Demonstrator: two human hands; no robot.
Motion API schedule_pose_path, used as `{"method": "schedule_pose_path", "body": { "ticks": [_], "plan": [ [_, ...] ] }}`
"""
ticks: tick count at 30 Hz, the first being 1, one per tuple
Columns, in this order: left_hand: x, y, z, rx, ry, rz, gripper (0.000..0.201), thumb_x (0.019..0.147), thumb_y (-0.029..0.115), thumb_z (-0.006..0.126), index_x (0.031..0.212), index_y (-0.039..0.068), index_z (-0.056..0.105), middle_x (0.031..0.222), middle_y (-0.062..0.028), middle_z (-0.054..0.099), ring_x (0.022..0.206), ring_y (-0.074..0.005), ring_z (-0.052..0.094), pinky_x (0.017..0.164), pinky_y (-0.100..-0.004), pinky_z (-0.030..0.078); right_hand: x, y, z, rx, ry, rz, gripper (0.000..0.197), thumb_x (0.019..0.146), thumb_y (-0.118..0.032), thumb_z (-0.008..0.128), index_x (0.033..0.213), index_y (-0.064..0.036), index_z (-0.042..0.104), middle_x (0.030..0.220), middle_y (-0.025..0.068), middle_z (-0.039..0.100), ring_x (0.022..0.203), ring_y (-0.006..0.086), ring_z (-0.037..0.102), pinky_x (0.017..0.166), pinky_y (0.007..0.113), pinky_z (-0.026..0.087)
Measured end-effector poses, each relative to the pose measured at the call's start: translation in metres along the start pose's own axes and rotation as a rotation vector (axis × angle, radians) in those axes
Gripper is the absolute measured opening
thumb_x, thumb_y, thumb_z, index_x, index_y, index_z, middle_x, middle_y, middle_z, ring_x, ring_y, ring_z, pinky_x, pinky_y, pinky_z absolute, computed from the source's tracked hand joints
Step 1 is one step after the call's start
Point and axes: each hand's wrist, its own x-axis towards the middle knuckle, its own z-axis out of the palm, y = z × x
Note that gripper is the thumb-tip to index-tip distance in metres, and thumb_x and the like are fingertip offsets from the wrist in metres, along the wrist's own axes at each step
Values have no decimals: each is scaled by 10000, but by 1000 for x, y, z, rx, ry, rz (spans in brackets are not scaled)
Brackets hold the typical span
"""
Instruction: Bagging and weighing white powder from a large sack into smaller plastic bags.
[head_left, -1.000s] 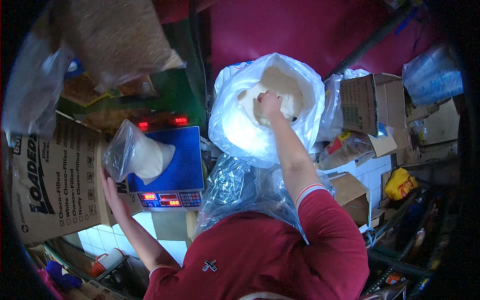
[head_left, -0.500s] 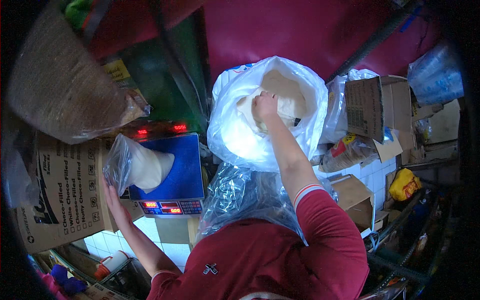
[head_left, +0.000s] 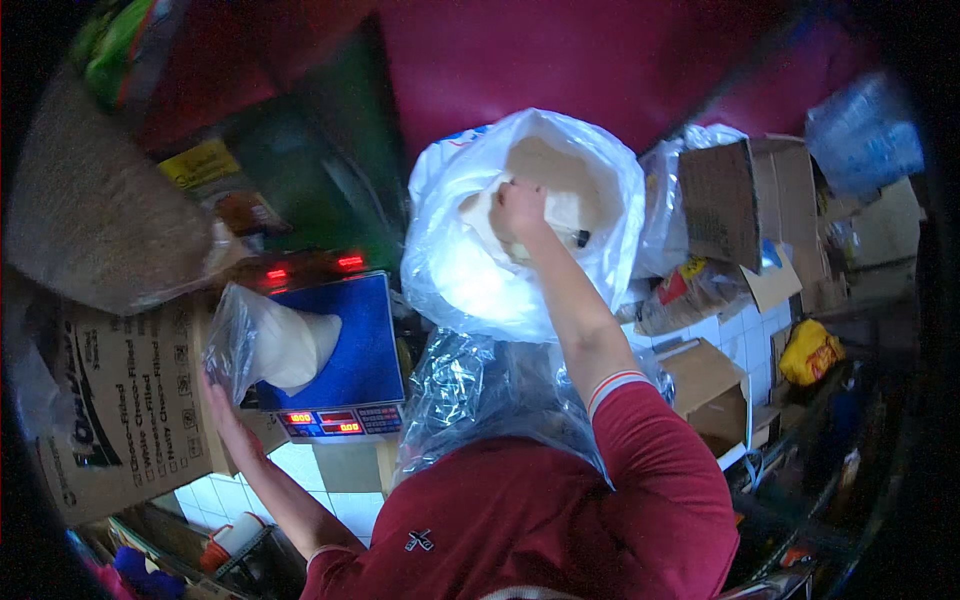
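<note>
A clear plastic bag with off-white powder in it [head_left: 290,345] lies tilted on the blue pan of a digital scale [head_left: 368,350], its loose mouth toward the left. My left hand [head_left: 232,425] is beside that mouth, fingers stretched out against the plastic. To the right, a large white plastic sack [head_left: 440,270] stands wide open, holding pale powder [head_left: 545,160]. Inside it, over the powder, is my right hand [head_left: 522,205] with curled fingers; what they hold, if anything, is hidden. Close to that wrist, a whitish tool with a dark end [head_left: 582,238], perhaps a scoop, lies in the powder.
A large printed carton [head_left: 130,400] stands left of the scale, under a bulging brown-filled bag [head_left: 100,200]. Open cardboard boxes [head_left: 715,205] and a yellow bag [head_left: 810,352] are on the right. Crumpled clear plastic [head_left: 460,385] lies between the sack and my body.
The view has shifted slightly. My right hand is still in the sack, and more of the dark-ended tool shows beside its wrist. My left hand stays at the small bag.
</note>
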Motion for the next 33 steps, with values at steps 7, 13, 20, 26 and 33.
{"method": "schedule_pose_path", "body": {
  "ticks": [7, 13, 20, 26, 33],
  "plan": [
    [0, -8, -4, 62, -48, 11, 730, 840, 538, 417, 1371, 62, 265, 1396, -150, 278, 1292, -274, 245, 1063, -417, 133, -49, -1, -75, 330, -3, -101, 208, 712, -239, 547, 790, -68, 635, 888, 136, 575, 830, 302, 578, 746, 393, 454],
    [-7, 6, 14, -26, -53, 118, 692, 851, 486, 425, 1372, 61, 259, 1400, -157, 260, 1295, -288, 243, 1066, -422, 149, -144, 69, -162, 763, 380, -150, 131, 679, -93, 613, 783, -17, 593, 817, 109, 555, 771, 218, 572, 704, 314, 463],
    [9, -6, -1, 23, -50, 136, 685, 859, 500, 396, 1361, 54, 261, 1379, -175, 279, 1292, -313, 245, 1063, -451, 153, -334, 262, -154, 606, 643, 554, 162, 743, -140, 613, 839, -14, 578, 734, 46, 551, 668, 131, 540, 617, 262, 438],
    [-10, 22, 26, -11, -15, 107, 717, 848, 507, 426, 1360, 35, 253, 1378, -187, 275, 1278, -315, 268, 1053, -468, 163, -534, 327, -42, 710, 532, 1265, 109, 749, -156, 599, 767, -56, 557, 610, 14, 498, 480, 87, 437, 437, 234, 347],
    [-6, 25, 25, -63, -31, 126, 714, 852, 461, 475, 1357, 11, 245, 1366, -188, 288, 1247, -327, 306, 1027, -464, 249, -558, 308, -27, 734, 374, 1375, 170, 701, -173, 603, 718, -3, 602, 618, 73, 568, 541, 144, 524, 520, 301, 424]
  ]
}}
